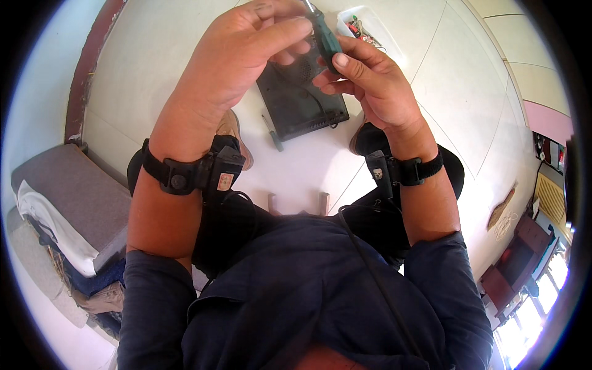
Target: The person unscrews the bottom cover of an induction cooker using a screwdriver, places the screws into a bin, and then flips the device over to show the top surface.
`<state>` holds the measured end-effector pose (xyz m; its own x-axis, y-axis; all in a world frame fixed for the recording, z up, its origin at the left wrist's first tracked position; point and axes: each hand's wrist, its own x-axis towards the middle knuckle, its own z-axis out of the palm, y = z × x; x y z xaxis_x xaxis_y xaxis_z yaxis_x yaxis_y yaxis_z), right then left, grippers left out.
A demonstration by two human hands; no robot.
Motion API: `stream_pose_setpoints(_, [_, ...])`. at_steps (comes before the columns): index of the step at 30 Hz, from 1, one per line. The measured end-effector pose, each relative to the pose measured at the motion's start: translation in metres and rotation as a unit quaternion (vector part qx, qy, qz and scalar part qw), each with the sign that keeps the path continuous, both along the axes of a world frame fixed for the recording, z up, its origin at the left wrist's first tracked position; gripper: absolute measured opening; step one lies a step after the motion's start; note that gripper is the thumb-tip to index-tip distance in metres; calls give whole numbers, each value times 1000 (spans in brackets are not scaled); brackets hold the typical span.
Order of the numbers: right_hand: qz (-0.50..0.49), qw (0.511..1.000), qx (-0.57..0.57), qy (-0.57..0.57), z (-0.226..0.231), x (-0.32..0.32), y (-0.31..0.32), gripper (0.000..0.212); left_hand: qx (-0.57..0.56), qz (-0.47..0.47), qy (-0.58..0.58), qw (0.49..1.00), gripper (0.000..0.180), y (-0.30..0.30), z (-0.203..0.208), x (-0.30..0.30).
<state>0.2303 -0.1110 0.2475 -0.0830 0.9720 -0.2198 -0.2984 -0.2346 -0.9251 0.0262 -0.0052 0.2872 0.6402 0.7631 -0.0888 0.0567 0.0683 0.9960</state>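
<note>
The screwdriver (329,48) is pointing toward the upper edge of our view, above the floor (472,80), and that edge is cutting off its tip. Our hands are partly covering the black electronic device (305,117) below. A second screwdriver (275,139) is lying just left of it; open tiles are stretching rightward. Our right hand (385,83) is gripping the green handle between thumb and fingers; our left hand (240,46) is curling beside the shaft, whether holding it we cannot tell.
</note>
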Motion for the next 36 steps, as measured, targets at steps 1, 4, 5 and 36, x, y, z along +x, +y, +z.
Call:
stream_pose_setpoints(1, [0,1000,0,-1,0,0,0,41,2,0,0,1000,31,0,0,0])
stream_pose_setpoints(4, [5,1000,5,-6,1,1,0,42,6,1,2,1000,31,0,-1,0])
stream_pose_setpoints(5, [5,1000,4,-5,1,0,0,43,8,0,3,1000,31,0,-2,0])
stream_pose_setpoints(36, [8,1000,11,-2,1,-2,0,45,-34,25,68,997,23,-8,21,9])
